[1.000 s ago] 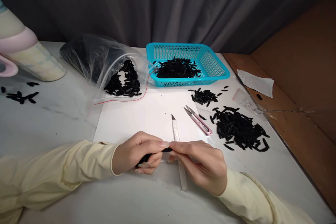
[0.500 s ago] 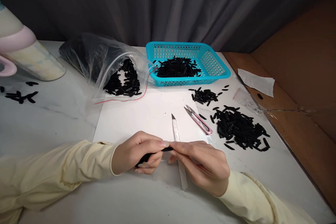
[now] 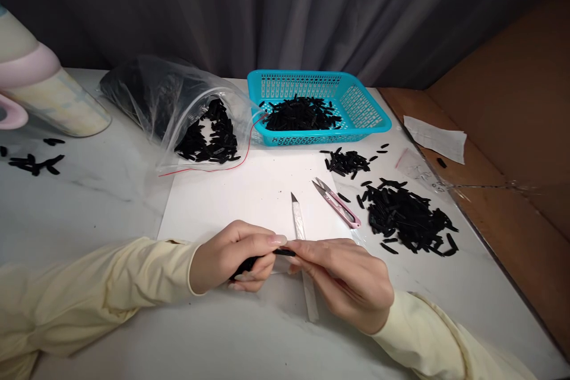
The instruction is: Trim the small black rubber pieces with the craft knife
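Observation:
My left hand (image 3: 240, 255) is closed, with more black strips partly hidden in its curled palm. Between its thumb and forefinger it pinches one slim black strip (image 3: 284, 252). The strip's other end is pinched by the fingertips of my right hand (image 3: 347, 276). Both hands hover above the front edge of a white paper sheet (image 3: 231, 205). Under my right fingers lies a craft knife (image 3: 299, 222) with a pale handle, blade pointing away. Pink-handled thread snips (image 3: 337, 204) rest on the right, beside the knife.
A blue basket (image 3: 374, 127) of black pieces stands at the back. Left of it lies an opened clear zip bag (image 3: 173, 107) with similar pieces. Piles of black strips (image 3: 405, 219) cover the right side. A large tumbler (image 3: 66, 101) stands far left, and cardboard (image 3: 503, 148) borders the right edge.
My right hand has shifted very slightly to the right, and a little more of the pinched black strip shows. The other things stay where they were.

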Demonstrator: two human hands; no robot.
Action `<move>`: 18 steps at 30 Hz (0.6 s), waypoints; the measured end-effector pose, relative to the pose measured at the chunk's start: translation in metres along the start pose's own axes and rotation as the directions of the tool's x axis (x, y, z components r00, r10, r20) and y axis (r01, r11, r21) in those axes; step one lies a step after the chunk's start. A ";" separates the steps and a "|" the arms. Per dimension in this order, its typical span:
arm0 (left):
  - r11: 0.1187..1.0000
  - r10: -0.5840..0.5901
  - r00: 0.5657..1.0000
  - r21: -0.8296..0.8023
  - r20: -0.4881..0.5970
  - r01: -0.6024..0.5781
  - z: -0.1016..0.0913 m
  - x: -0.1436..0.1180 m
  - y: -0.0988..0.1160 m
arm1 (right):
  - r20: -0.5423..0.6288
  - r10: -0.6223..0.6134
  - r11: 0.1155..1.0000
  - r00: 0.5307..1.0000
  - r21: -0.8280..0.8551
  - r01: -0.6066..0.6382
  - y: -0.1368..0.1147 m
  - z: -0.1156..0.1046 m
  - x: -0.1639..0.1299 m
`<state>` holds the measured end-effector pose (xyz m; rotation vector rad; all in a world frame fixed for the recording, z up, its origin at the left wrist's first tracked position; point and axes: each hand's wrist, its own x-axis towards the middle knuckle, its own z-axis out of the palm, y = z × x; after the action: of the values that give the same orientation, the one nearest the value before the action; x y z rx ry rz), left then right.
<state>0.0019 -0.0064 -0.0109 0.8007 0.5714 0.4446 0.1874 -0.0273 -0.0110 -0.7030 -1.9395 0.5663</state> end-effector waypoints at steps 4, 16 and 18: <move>1.000 -0.016 1.000 -0.002 -0.018 0.016 -0.001 0.002 0.000 | 0.051 0.039 0.999 0.998 0.002 -0.039 -0.001 0.000 0.001; 1.000 -0.016 1.000 0.016 -0.008 0.016 0.000 0.000 -0.001 | 0.044 0.024 1.000 0.999 -0.014 -0.023 -0.001 -0.001 0.001; 1.000 -0.001 1.000 0.029 -0.005 0.002 -0.001 0.000 -0.001 | 0.052 0.020 1.000 0.998 -0.006 -0.019 -0.001 -0.001 0.002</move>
<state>0.0015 -0.0072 -0.0123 0.8267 0.5839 0.4379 0.1871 -0.0270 -0.0091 -0.7175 -1.9854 0.5969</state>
